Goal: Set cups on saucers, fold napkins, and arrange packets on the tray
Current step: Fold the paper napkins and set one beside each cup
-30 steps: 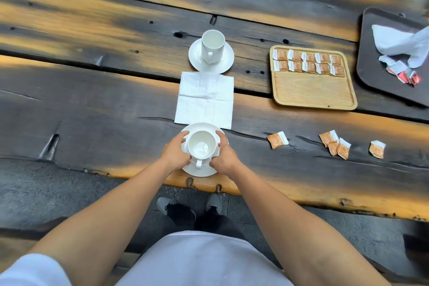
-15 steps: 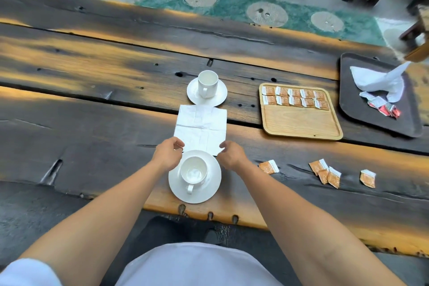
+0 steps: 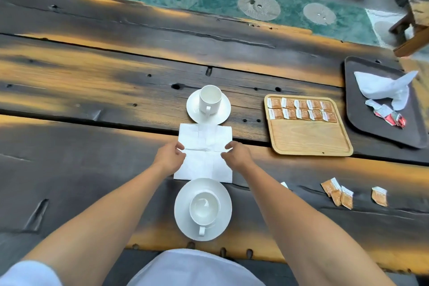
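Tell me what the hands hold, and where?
The white paper napkin: the left hand pinches its left edge, the right hand its right edge, both midway.

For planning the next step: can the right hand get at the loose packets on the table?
Probably yes. The loose packets lie on bare table beside the right forearm, nothing over them; the right hand must first release the napkin.

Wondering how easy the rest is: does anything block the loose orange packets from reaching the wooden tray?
Nothing visible does. Only bare table lies between the loose packets and the wooden tray, whose near half holds nothing. The left hand and right hand pinch the napkin, off to the side.
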